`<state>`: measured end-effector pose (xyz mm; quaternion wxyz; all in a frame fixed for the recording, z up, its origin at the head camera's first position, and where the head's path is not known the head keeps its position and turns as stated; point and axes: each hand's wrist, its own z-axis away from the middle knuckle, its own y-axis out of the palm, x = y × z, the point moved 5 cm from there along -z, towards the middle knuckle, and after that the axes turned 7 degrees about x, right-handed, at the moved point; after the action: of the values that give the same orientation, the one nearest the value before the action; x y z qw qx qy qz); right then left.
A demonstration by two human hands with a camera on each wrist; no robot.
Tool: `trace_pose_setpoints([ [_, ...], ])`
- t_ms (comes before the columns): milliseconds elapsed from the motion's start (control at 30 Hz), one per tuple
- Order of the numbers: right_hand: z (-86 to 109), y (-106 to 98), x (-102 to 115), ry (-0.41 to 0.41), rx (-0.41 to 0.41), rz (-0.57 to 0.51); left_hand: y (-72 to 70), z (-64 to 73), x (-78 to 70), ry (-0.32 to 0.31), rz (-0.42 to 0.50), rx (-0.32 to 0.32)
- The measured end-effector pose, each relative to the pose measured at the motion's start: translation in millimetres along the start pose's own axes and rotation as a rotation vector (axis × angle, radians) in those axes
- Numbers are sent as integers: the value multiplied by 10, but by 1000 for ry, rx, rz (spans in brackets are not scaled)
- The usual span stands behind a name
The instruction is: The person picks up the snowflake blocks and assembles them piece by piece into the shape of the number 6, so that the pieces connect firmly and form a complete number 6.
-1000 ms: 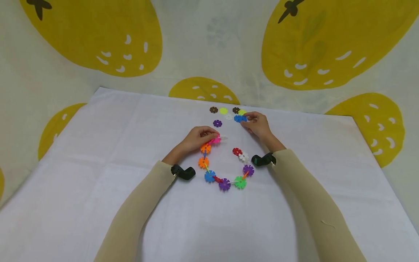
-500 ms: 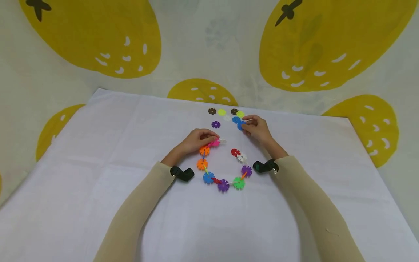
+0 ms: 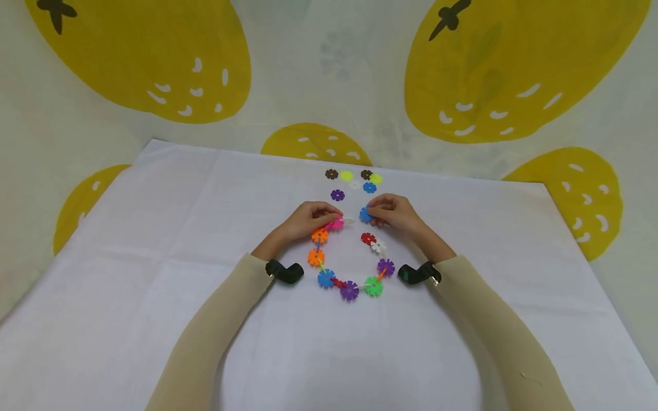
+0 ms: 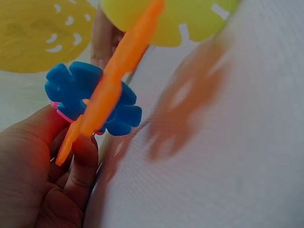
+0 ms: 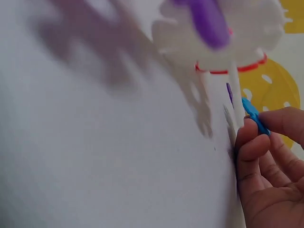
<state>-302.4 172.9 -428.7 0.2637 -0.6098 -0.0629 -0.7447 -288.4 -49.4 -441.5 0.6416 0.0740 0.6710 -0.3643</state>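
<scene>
My left hand [image 3: 311,220] pinches a pink notched plastic disc [image 3: 336,223] at one end of a curved chain of interlocked snowflake discs. A white disc [image 3: 349,221] sticks out past the pink one. In the left wrist view, a blue disc [image 4: 121,111] and an orange disc [image 4: 135,45] of the chain hang in front of my fingers. My right hand [image 3: 394,212] pinches a loose blue snowflake disc [image 3: 365,214] between thumb and fingers, apart from the white disc; the right wrist view shows this blue disc [image 5: 255,115] nearly edge-on. The chain's other end is a red disc [image 3: 368,238].
Behind the hands lie loose discs: brown [image 3: 331,174], yellow [image 3: 346,176], purple [image 3: 337,195], white [image 3: 354,185] and another blue [image 3: 369,187]. A white cloth [image 3: 154,274] covers the table. Fruit-patterned fabric [image 3: 329,85] hangs behind its far edge.
My right hand has drawn one blue disc away from the other blue one, toward me and left, nearer the chain's pink end. My left hand keeps its hold on the pink disc.
</scene>
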Motion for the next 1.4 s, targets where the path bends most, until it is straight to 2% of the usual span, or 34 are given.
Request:
trace_pose_setpoints([
  [433,42,169,-22,30,95,-143,-3,-17,2,15,-5,-5],
  [600,38,172,-27,29,104,-153,-16,-12,-2,14,-1,-16],
  [867,-20,230,-26,49,91,-61,-57,15,-4,-1,-26,-17],
  [1200,-37,292,-10,45,56,-156,-44,17,-12,12,-8,-30],
  [1267,-14,282,-14,45,56,-127,-37,12,-5,1,5,-26],
  [1400,69,232,4,26,55,36,-50,6,0,-6,0,-24],
])
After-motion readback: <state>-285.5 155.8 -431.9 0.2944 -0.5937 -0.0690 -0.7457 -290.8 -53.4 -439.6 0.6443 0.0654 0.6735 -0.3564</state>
